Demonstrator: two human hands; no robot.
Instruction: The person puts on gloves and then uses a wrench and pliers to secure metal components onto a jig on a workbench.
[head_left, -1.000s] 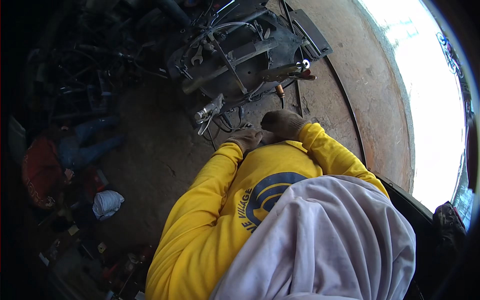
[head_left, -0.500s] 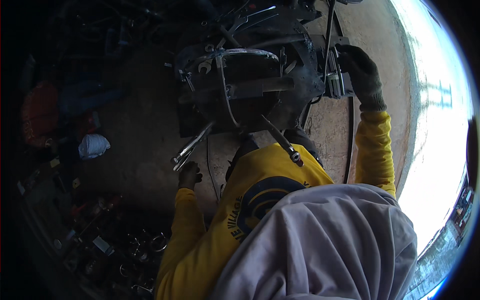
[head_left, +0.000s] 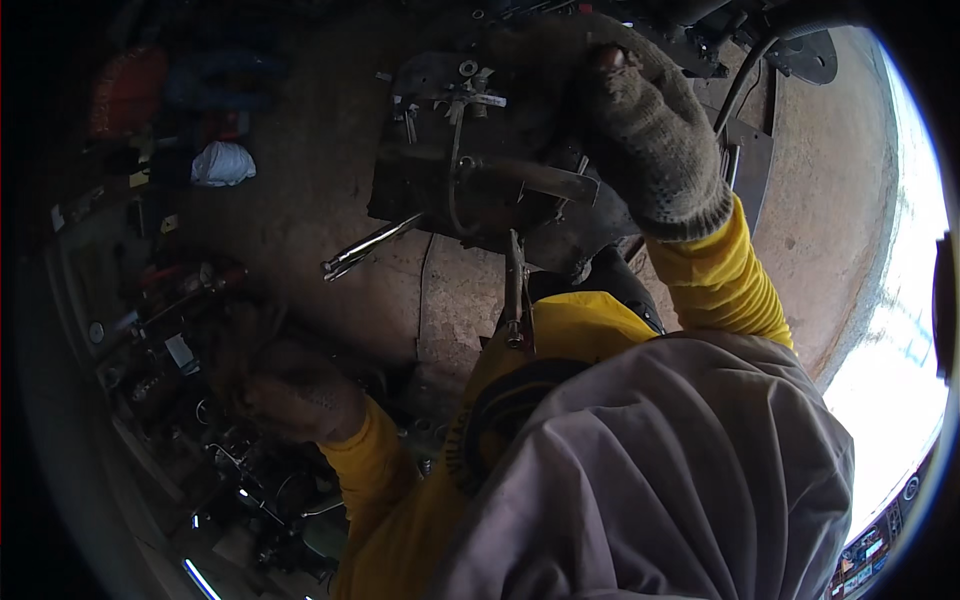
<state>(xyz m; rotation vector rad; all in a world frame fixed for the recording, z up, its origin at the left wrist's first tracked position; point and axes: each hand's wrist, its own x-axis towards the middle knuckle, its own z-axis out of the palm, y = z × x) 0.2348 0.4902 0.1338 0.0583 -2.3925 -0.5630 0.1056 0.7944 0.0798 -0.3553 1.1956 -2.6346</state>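
Note:
My right hand, in a grey-brown knit glove, is raised over the right side of a dark metal work table. Its fingers are curled in, with one fingertip poking out of the glove; whatever lies inside the hand is hidden. Down at the left, my left hand, also gloved, is in shadow and smeared by motion, so its fingers do not read clearly. Plier-like tool handles jut from the table's near left edge, and another pair points toward me. A curved metal strip and a metal bar are on the table.
A metal ring rests near the table's far side. Beside me at the lower left are cluttered metal parts. A white bundle lies on the floor at left. A thick dark hose curves at the far right.
My right hand has left the ribbed metal piece at the table's right and come up and leftward, nearer the camera. My left hand has swung left and back toward the cluttered parts. The view has shifted.

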